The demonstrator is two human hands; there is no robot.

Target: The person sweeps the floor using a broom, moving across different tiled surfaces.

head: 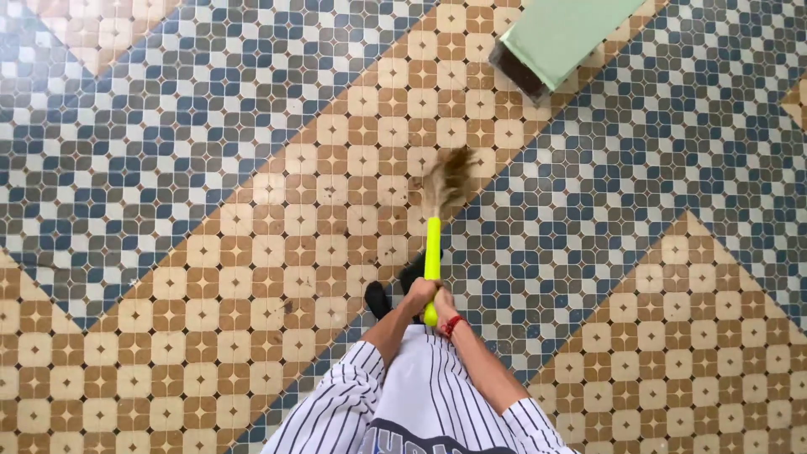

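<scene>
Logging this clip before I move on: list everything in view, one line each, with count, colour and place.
Broom: one, bright yellow handle with a tan brush head, centre, brush on the floor, blurred.
Box: one, pale green with a dark side, top right, cut off by the frame edge; what it is cannot be told.
Floor: one, patterned tiles in blue-and-white and tan-and-cream diagonal bands, fills the frame.
Feet: two dark shapes, below the handle, partly hidden.
Shirt: one, white with dark pinstripes, bottom centre.
Wristband: one, red, on the right wrist.
Left hand: one, closed on the handle's lower end.
Right hand: one, closed on the handle beside the left.
</scene>
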